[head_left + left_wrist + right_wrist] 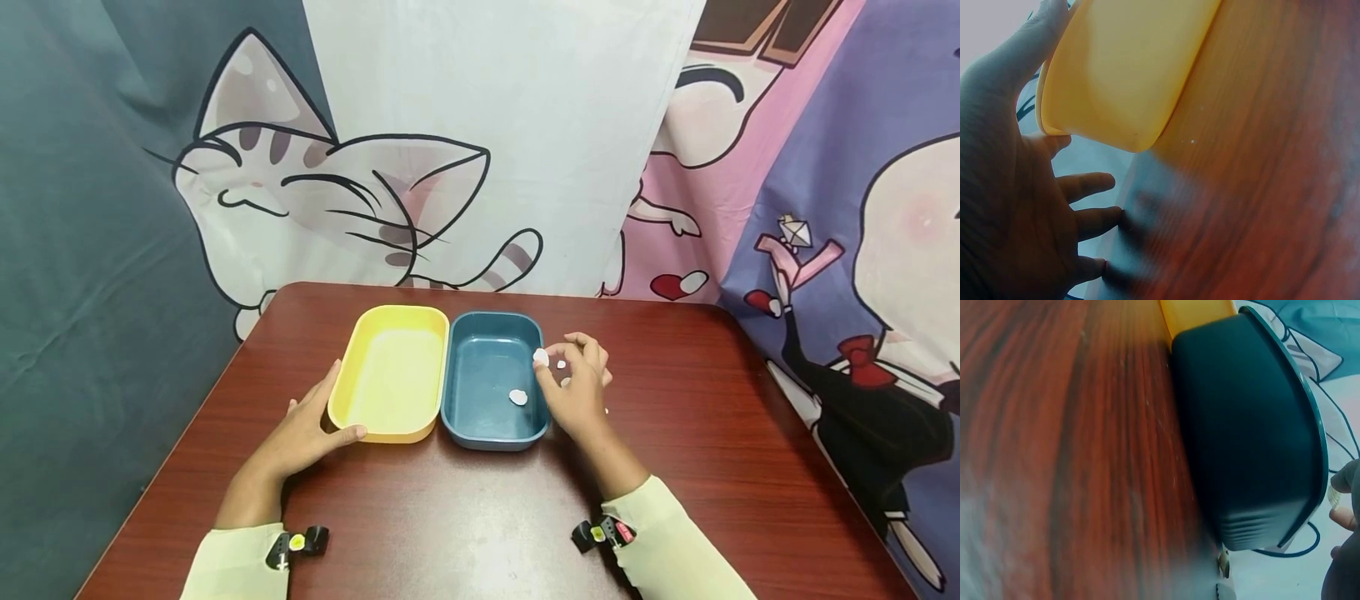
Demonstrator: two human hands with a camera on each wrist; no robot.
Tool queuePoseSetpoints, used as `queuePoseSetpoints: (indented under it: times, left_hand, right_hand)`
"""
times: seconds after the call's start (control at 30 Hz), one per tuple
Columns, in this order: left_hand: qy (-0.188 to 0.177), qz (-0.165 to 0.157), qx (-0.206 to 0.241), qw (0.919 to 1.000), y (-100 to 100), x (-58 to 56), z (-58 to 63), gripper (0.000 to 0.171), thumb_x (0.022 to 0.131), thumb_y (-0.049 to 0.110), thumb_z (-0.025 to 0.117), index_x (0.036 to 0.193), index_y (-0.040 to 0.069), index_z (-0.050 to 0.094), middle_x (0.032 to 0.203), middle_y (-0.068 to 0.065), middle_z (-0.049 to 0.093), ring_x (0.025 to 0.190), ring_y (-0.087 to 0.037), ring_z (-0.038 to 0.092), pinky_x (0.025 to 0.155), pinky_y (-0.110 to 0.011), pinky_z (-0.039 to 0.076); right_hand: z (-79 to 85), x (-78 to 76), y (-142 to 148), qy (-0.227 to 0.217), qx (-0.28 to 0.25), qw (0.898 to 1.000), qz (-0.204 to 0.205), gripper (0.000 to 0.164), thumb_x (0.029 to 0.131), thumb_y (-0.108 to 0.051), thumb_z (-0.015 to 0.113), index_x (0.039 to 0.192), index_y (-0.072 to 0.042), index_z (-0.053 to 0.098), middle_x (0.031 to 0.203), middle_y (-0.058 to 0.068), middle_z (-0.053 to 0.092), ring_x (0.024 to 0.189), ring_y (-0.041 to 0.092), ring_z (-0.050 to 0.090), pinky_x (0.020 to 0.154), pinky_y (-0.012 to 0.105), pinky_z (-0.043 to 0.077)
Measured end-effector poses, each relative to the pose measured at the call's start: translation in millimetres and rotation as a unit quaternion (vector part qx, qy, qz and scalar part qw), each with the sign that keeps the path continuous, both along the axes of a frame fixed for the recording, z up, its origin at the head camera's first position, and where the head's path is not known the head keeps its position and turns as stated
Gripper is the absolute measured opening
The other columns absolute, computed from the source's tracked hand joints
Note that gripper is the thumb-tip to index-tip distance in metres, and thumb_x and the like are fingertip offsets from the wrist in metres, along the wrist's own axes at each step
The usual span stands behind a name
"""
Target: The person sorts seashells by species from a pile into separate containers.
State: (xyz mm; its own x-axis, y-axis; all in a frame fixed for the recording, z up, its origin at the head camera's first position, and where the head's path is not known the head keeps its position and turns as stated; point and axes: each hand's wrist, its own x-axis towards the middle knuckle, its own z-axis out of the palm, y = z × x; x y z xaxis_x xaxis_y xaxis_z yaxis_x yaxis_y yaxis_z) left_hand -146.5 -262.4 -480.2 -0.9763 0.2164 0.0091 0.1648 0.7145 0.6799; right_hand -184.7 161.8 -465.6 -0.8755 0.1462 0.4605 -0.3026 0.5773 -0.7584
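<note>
My right hand [579, 392] pinches a small white seashell [541, 357] between thumb and fingers, over the right rim of the blue tray [480, 437]. Ribs show faintly on this shell in the right wrist view. Inside the blue tray lies another white shell [518, 397]. My left hand [306, 432] rests against the left side of the yellow tray [386, 436], its thumb along the near corner. In the left wrist view the fingers [1094, 223] are spread, below the tray's corner.
Both trays stand side by side on the reddish-brown table [712, 467]. Several small white pieces [561, 364] lie right of the blue tray, partly hidden by my right hand. Behind the table hangs a cloth [570, 125] printed with cartoon figures.
</note>
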Motion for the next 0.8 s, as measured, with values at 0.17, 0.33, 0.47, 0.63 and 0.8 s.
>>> queuePoseSetpoints:
  times: [0.17,0.33,0.47,0.63,0.8]
  left_hand:
    - [0.003,0.001,-0.001,1.0000,0,-0.1,0.4,0.124,0.089,0.051,0.085,0.178,0.020,0.005,0.181,-0.025,0.022,0.164,-0.056,0.025,0.119,-0.093,0.007]
    - [0.000,0.001,-0.001,1.0000,0,0.2,0.1,0.124,0.089,0.051,0.085,0.178,0.019,0.005,0.181,-0.025,0.022,0.164,-0.056,0.025,0.119,-0.093,0.007]
    - [-0.001,0.001,-0.001,1.0000,0,0.2,0.3,0.124,0.089,0.051,0.085,0.178,0.019,0.005,0.181,-0.025,0.022,0.164,-0.056,0.024,0.119,-0.093,0.007]
    - [-0.004,0.002,-0.001,1.0000,1,1.2,0.7,0.124,0.089,0.051,0.085,0.178,0.019,0.005,0.181,-0.026,0.022,0.164,-0.056,0.024,0.120,-0.092,0.007]
    - [-0.005,0.002,-0.001,1.0000,1,1.4,0.9,0.124,0.089,0.052,0.085,0.178,0.020,0.005,0.181,-0.026,0.022,0.164,-0.056,0.024,0.120,-0.092,0.006]
  right_hand:
    - [0.4,1.2,-5,-0.006,0.028,0.999,0.017,0.013,0.094,-0.019,0.082,0.101,-0.012,0.074,0.144,0.014,0.054,0.147,0.038,0.036,0.108,0.064,0.022]
    - [0.3,2.1,-9,-0.018,0.046,0.998,0.030,0.014,0.094,-0.021,0.081,0.101,-0.012,0.074,0.146,0.018,0.054,0.147,0.039,0.036,0.108,0.064,0.022]
    - [1.2,3.5,-13,-0.022,0.049,0.998,0.037,0.014,0.095,-0.022,0.080,0.102,-0.012,0.074,0.146,0.021,0.054,0.145,0.040,0.036,0.107,0.065,0.022]
    - [0.4,4.8,-15,-0.025,0.055,0.997,0.045,0.017,0.095,-0.023,0.082,0.106,-0.012,0.075,0.146,0.022,0.055,0.144,0.039,0.037,0.106,0.064,0.023]
    - [-0.1,4.8,-14,-0.005,0.056,0.998,0.041,0.022,0.096,-0.022,0.082,0.113,-0.010,0.076,0.145,0.021,0.055,0.143,0.041,0.039,0.105,0.066,0.024]
